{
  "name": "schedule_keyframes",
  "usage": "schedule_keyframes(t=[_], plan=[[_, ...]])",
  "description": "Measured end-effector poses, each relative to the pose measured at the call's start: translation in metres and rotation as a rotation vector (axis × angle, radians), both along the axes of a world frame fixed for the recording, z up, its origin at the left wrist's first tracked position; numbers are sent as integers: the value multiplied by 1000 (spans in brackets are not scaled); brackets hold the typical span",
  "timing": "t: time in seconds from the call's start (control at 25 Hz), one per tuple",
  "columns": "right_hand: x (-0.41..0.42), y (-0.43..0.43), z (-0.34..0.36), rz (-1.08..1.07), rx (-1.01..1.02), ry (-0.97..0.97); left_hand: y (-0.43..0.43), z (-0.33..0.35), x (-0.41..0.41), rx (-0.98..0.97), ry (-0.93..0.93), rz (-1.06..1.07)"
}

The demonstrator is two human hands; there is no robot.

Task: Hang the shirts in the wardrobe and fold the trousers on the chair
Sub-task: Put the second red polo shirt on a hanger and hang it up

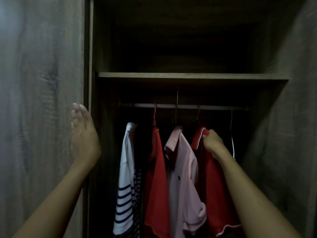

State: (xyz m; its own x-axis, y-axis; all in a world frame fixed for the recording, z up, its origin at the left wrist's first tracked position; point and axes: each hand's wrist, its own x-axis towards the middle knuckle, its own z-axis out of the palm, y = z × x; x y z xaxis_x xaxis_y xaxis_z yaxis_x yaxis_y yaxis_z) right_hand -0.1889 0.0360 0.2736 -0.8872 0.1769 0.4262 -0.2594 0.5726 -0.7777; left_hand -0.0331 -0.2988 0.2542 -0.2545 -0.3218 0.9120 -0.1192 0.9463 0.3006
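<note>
Now right hand (213,142) pinches red shirt (211,186) collar.

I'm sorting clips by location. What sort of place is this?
Likely a bedroom, at an open wooden wardrobe: shirts hang from a rail under a shelf, and the right hand grips a white-trimmed red shirt.

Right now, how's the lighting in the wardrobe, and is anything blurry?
Head view: dim overall, near black above the shelf, contents unreadable. Head view: the rail, the pink shirt and the red trimmed shirt catch enough light to show colour. Head view: the left hand near the door looks softly blurred; the right hand pinching the red trimmed shirt is sharper.
</note>
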Motion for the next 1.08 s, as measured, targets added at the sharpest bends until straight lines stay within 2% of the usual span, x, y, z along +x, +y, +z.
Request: schedule_keyframes(t=[0.32, 0.44, 0.52, 0.64, 0.72, 0.88, 1.08], plan=[[23, 13, -13, -33, 89, -59, 2, 0, 6, 2, -38, 8], [51, 9, -9, -134, 162, -5, 2, 5, 13, 6, -69, -29], [80, -3, -9, -204, 191, 172, 5, 8, 25, 0, -48, -88], [130, -33, -28, -191, 61, 629, 9, 6, 58, 36, 83, -257], [162, -64, -50, -122, -36, 761, 9, -8, 93, 81, 125, -343], [222, -136, -104, 77, -165, 732, 2, -54, 176, 179, 112, -382], [307, -225, -178, 328, -272, 531, -43, -131, 276, 409, 59, -313]])
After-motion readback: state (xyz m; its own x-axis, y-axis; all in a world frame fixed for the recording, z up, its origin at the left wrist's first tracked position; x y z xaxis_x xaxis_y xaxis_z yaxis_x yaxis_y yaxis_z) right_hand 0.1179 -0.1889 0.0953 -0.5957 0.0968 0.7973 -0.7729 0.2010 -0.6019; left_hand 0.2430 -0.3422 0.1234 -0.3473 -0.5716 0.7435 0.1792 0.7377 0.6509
